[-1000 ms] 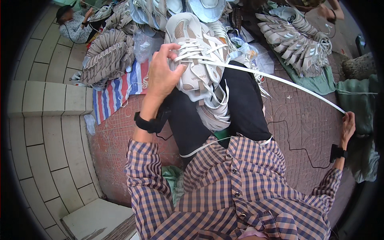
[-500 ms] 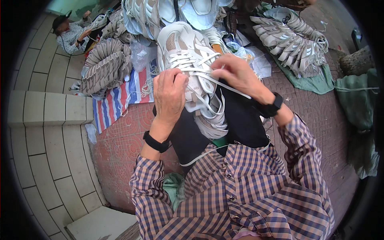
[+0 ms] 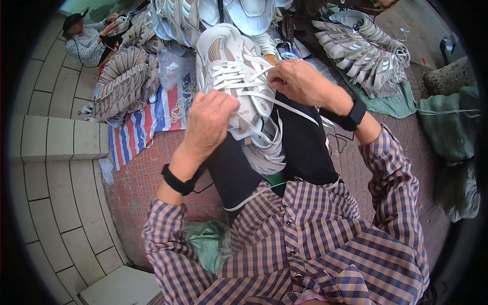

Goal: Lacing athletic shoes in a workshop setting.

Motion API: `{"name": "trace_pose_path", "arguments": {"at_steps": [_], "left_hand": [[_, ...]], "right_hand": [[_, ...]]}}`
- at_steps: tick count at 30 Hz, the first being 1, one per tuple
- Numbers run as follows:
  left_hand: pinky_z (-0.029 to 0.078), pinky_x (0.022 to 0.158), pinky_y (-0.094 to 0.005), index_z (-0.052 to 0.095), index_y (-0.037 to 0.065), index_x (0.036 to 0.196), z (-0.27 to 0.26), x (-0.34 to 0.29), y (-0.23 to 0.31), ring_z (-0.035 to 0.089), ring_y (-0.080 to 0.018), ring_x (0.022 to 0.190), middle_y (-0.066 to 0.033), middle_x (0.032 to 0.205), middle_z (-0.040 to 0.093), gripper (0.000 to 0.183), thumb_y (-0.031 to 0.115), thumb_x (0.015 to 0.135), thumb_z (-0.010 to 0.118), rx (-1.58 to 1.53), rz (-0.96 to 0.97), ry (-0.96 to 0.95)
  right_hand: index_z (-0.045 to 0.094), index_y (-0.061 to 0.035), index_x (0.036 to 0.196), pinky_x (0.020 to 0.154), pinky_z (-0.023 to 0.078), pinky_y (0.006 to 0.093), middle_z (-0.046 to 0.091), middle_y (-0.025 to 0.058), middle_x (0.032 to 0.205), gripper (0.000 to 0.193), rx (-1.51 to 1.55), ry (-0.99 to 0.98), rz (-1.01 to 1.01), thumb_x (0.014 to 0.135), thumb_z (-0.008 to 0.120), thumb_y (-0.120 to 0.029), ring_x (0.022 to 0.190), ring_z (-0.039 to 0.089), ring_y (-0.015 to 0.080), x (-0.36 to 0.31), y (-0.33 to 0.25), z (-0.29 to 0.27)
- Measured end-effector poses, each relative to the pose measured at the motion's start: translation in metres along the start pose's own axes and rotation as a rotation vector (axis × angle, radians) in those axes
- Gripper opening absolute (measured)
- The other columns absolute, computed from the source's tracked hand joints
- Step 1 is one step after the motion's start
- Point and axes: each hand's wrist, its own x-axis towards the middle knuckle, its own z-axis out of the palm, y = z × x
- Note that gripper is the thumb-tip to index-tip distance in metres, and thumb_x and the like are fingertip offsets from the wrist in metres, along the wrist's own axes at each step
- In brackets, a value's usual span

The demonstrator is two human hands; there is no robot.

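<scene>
Shoe [image 3: 216, 53], pale, supported at the knees [image 3: 231, 165]; toe pointed away.
Lacing [image 3: 226, 76] flanked by left hand [image 3: 206, 119] and right hand [image 3: 305, 84], fingers curled; whether lace is gripped by either cannot be told; loose lace end [image 3: 297, 110] trailed rightward; another shoe [image 3: 264, 158] seen below; striped sheet [image 3: 134, 134] spread at left; shoe piles [image 3: 127, 79] stacked on both sides.

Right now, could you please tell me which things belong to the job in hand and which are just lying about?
Belonging to the job: left hand, right hand, pale shoe, white lace.
Apparently just lying about: clear plastic bag, crumpled green material, green sack.
</scene>
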Motion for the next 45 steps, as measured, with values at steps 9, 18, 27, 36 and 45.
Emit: {"name": "trace_pose_path", "arguments": {"at_steps": [9,18,27,36,45], "left_hand": [[0.036,0.062,-0.0344,0.048,0.007,0.08,-0.1,-0.077,-0.039,0.047,-0.0241,0.071,-0.0081,0.071,0.043,0.006,0.005,0.075,0.05,0.367,-0.067,-0.242],[0.043,0.066,-0.0415,0.051,0.004,0.093,-0.098,-0.201,-0.054,0.054,-0.0343,0.079,-0.0143,0.083,0.052,0.02,0.0,0.073,0.053,0.239,-0.246,-0.169],[0.043,0.074,-0.0362,0.057,0.006,0.092,-0.014,-0.021,0.025,0.055,-0.0268,0.085,-0.0102,0.088,0.056,0.023,0.005,0.071,0.065,0.052,-0.357,0.294],[0.037,0.07,-0.0341,0.055,0.009,0.086,0.012,0.007,0.011,0.05,-0.0224,0.08,-0.0054,0.081,0.05,0.021,0.011,0.069,0.067,0.399,-0.273,0.148],[0.037,0.063,-0.0344,0.053,0.005,0.082,0.011,0.009,0.017,0.051,-0.0263,0.071,-0.0071,0.076,0.052,0.011,0.011,0.077,0.06,0.201,-0.412,0.167]], "right_hand": [[0.058,-0.0067,0.086,0.059,0.033,0.0185,0.05,-0.0069,0.074,0.014,0.731,-0.193,0.145,0.083,0.064,-0.019,0.067,0.043,0.0009,0.026,0.006,-0.038],[0.054,-0.0038,0.09,0.066,0.044,0.0331,0.053,0.0088,0.079,0.026,0.412,0.331,0.228,0.078,0.065,-0.024,0.07,0.054,0.021,0.005,-0.034,0.029],[0.048,-0.003,0.097,0.071,0.044,0.0404,0.049,0.016,0.092,0.032,0.22,0.42,0.337,0.073,0.063,-0.019,0.087,0.052,0.0321,-0.014,-0.055,0.035],[0.056,-0.0054,0.099,0.069,0.044,0.0342,0.052,0.0109,0.089,0.026,0.211,0.404,0.103,0.079,0.065,-0.019,0.08,0.054,0.0247,0.007,-0.038,0.021],[0.061,-0.0044,0.077,0.057,0.03,0.0178,0.049,-0.0087,0.068,0.023,0.953,-0.137,0.345,0.088,0.059,-0.024,0.062,0.039,0.0022,0.061,-0.014,0.0]]}}
